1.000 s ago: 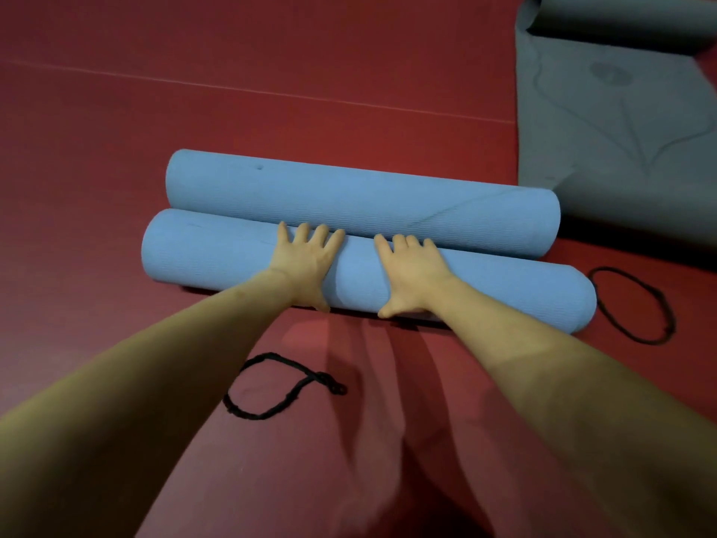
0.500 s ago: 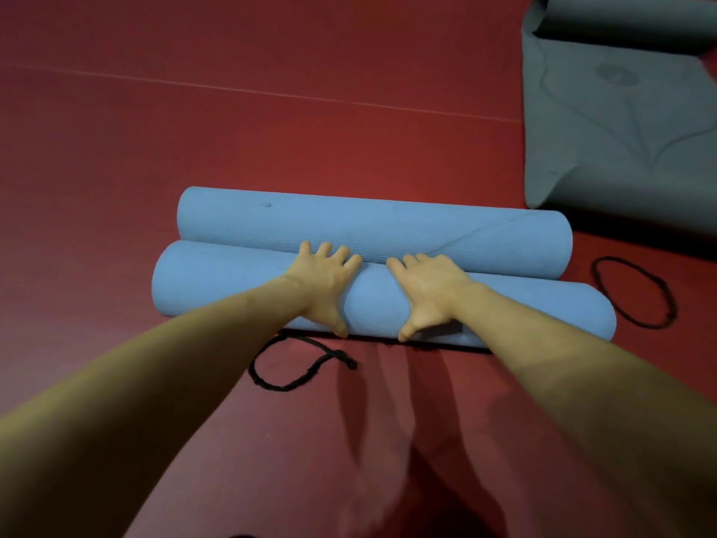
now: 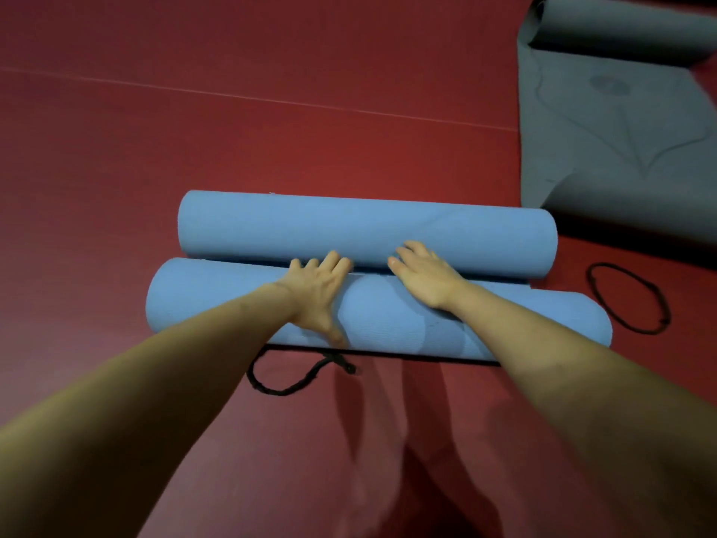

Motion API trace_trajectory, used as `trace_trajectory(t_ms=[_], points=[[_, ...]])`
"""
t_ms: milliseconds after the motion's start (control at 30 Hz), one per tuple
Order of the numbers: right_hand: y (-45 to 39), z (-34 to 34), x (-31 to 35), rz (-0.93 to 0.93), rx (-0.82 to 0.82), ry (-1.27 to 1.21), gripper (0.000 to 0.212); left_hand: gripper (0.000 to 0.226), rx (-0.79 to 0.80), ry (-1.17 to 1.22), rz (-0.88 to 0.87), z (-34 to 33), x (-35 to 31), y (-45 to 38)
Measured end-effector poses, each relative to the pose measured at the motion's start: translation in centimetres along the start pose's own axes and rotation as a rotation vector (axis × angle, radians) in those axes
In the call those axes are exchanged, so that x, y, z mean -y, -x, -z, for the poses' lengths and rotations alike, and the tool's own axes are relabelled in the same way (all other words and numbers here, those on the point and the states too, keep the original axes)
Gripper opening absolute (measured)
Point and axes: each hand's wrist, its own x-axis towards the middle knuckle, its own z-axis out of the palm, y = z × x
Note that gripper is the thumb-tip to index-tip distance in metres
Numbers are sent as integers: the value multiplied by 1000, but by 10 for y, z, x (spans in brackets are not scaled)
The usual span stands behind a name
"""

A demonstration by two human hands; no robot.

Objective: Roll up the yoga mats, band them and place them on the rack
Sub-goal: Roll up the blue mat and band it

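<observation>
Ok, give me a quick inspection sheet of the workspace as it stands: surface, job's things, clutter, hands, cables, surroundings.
Surface: red floor with a thin pale seam line.
Job's things: near blue roll and far blue roll lie side by side, neither banded. One black band on the floor by the near roll, another by the rolls' right ends. No rack in view.
Clutter: nothing seen.
Hands: left hand and right hand press flat on the near roll, fingers at the seam between the rolls; no grip on anything.
Cables: nothing seen.
Surroundings: grey mat, partly unrolled, at far right.
</observation>
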Motion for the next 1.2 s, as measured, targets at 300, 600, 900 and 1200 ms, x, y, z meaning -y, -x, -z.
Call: trace_trajectory(t_ms=[300,600,900,1200], points=[[-30,6,5,-193,-58,165,60,110,-33,119,81,0,32,-19],[-67,14,-14,-143,-164,66,65,62,-3,252,235,13,44,-58],[-51,11,-15,158,-287,282,84,57,-73,245,349,19,49,-94],[-55,12,-13,260,-217,576,128,52,-282,295,383,18,44,-102]])
